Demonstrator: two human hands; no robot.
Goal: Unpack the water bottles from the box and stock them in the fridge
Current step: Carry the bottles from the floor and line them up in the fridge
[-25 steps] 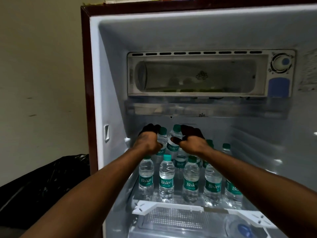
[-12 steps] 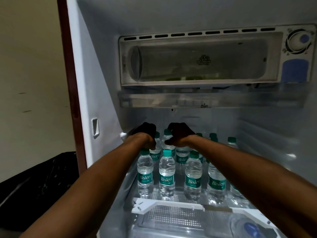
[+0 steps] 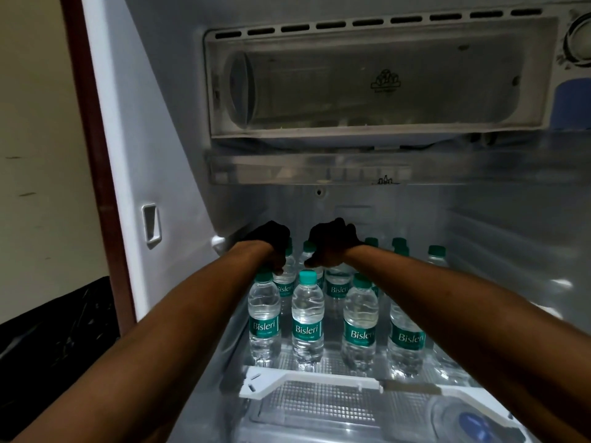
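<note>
A: How far along does the stocking look?

B: Well along, I'd judge. The fridge [image 3: 179, 174] stands open and its shelf [image 3: 319, 383] carries rows of water bottles [image 3: 307, 318], all upright, green caps up. Four stand in the front row, more behind them, reaching toward the back wall.

A: And the hands?

B: Both are deep in the back-left part of the shelf. The left hand [image 3: 271, 243] and the right hand [image 3: 332, 243] sit close together, fingers curled downward over bottle tops. It is too dark there to tell whether they grip bottles or only rest on them.

A: What is left?

B: The box is out of view, so I cannot say how many bottles remain. The right side of the shelf seems to have room.
</note>
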